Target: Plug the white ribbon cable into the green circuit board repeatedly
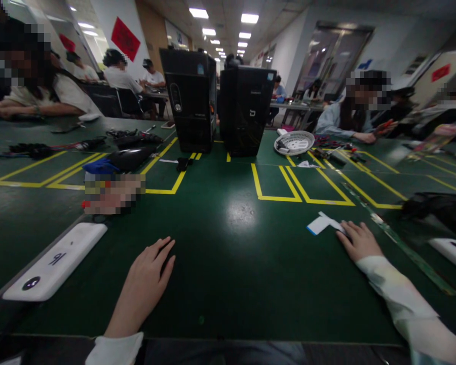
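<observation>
My left hand [148,279] lies flat on the green table [228,284], fingers a little apart, holding nothing. On the right, my right hand [361,241] rests palm down with its fingers spread. Its fingertips touch or lie beside one end of a white strip [331,221]. A white piece with a blue edge [318,225] is at the strip's other end. To the left of my left hand is a white oblong device [57,261] with a dark round spot and a black marking.
Two black computer towers [192,101] [247,109] stand at the back centre. A white basket [294,143] is right of them. Yellow tape [281,198] marks the table. Cables [34,149] and a blue item [99,167] lie left. Other people sit around. A second white device [454,253] is far right.
</observation>
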A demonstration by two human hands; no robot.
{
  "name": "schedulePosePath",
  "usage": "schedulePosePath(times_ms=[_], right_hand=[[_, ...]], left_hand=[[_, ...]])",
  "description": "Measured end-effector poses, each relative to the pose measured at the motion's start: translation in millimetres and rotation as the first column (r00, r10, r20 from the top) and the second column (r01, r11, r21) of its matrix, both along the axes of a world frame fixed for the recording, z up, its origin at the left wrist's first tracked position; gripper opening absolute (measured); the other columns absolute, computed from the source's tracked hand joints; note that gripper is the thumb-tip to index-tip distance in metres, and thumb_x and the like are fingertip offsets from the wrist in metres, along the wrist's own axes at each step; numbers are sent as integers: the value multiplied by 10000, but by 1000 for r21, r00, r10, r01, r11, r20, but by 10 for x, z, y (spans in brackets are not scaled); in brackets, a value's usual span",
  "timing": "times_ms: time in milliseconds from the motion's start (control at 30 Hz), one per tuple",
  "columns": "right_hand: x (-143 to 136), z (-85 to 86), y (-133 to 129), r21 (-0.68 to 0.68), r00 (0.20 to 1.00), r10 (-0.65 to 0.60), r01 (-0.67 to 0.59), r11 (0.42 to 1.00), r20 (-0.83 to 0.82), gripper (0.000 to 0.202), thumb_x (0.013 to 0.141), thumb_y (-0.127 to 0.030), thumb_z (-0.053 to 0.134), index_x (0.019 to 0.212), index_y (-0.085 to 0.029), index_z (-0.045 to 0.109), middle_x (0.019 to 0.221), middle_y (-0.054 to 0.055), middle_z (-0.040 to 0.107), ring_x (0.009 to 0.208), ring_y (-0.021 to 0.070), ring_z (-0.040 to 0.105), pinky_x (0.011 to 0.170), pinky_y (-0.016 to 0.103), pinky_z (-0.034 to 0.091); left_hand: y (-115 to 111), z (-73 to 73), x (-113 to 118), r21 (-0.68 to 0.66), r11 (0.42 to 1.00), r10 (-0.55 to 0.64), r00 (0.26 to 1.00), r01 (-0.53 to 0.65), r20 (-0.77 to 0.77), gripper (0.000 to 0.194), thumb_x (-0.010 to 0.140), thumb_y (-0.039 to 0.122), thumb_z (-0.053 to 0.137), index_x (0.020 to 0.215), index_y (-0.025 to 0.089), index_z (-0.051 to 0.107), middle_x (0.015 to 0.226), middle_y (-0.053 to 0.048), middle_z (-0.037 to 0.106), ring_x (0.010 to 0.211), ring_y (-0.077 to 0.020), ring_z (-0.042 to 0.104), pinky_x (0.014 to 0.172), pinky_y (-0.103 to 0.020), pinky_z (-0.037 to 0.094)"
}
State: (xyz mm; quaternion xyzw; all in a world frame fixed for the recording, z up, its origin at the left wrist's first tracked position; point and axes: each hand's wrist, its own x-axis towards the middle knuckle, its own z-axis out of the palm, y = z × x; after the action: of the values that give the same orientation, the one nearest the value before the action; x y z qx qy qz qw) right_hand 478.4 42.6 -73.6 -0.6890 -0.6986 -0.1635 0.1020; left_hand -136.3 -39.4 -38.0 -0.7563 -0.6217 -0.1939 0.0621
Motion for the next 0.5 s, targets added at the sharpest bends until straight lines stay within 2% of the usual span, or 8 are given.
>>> schedulePosePath(times_ms=[67,167,367,433,500], right_hand=[[-285,-10,75,16,996,64,-63,998,-55,592,905,-489,299,1274,-119,578,1293,176,569,1298,334,425,1053,551,367],[-814,61,190,51,951,257,-252,966,-174,551,918,-486,336,1268,-138,580,1297,165,556,1320,329,398,1061,556,369],[-2024,228,324,-13,792,528,-558,830,-305,516,937,-451,372,1287,-112,544,1314,213,504,1254,323,456,1043,537,400],[-2437,250,282,1,751,576,-608,794,-322,508,925,-440,413,1303,-121,523,1323,209,490,1254,326,445,1048,555,386],[-2825,277,187,-18,694,634,-679,734,-342,523,908,-429,458,1312,-102,506,1334,209,479,1272,323,424,1068,539,371]], left_hand=[[6,-6,-6,-3,1000,-5,1000,5,-5,523,953,464,316,1277,142,569,1316,-156,583,1201,-303,554,1021,-498,441],[11,-8,-12,-4,1000,-13,1000,13,-6,522,952,458,319,1278,136,571,1314,-157,583,1194,-303,557,1020,-496,443],[5,0,-17,-3,1000,-14,1000,14,17,507,949,435,327,1265,133,584,1309,-157,588,1192,-306,557,1015,-496,446],[6,-4,-34,-16,1000,-2,999,3,44,488,946,421,336,1268,152,585,1314,-142,590,1198,-297,556,1021,-495,442],[10,-11,-60,-42,999,14,997,-11,79,471,944,408,343,1267,169,589,1320,-124,591,1209,-283,551,1028,-488,439]])
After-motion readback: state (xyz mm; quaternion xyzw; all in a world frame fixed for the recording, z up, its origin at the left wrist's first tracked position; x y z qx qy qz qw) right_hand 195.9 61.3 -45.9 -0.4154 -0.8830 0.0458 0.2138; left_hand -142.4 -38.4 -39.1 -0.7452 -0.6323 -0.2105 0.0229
